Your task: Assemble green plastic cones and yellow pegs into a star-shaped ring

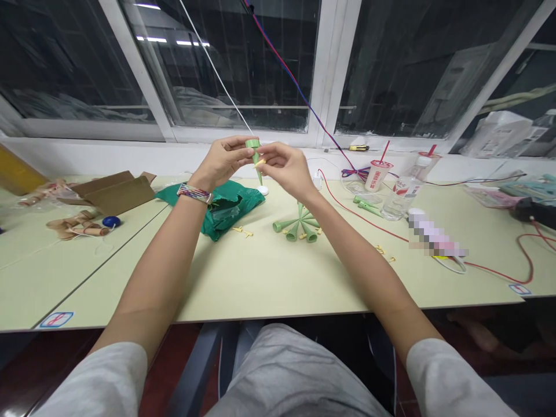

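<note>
My left hand (pixel 226 159) is closed on a green plastic cone (pixel 252 144), held above the table with its wide end up and its narrow tip down. My right hand (pixel 284 167) pinches a small yellow plastic peg (pixel 259 163) against the side of that cone. Below my right forearm, several green cones lie joined in a star shape (pixel 299 223), with small yellow pieces around them. Two more yellow pegs (pixel 243 231) rest on the table beside a green plastic bag (pixel 232 205).
Loose green cones (pixel 367 204), a clear bottle (pixel 402 191) and a lidded cup (pixel 377 175) stand to the right. A red cable (pixel 360 215) crosses the tabletop. On the left are a cardboard box (pixel 115 194), wooden parts (pixel 78 225) and a blue ball (pixel 112 222).
</note>
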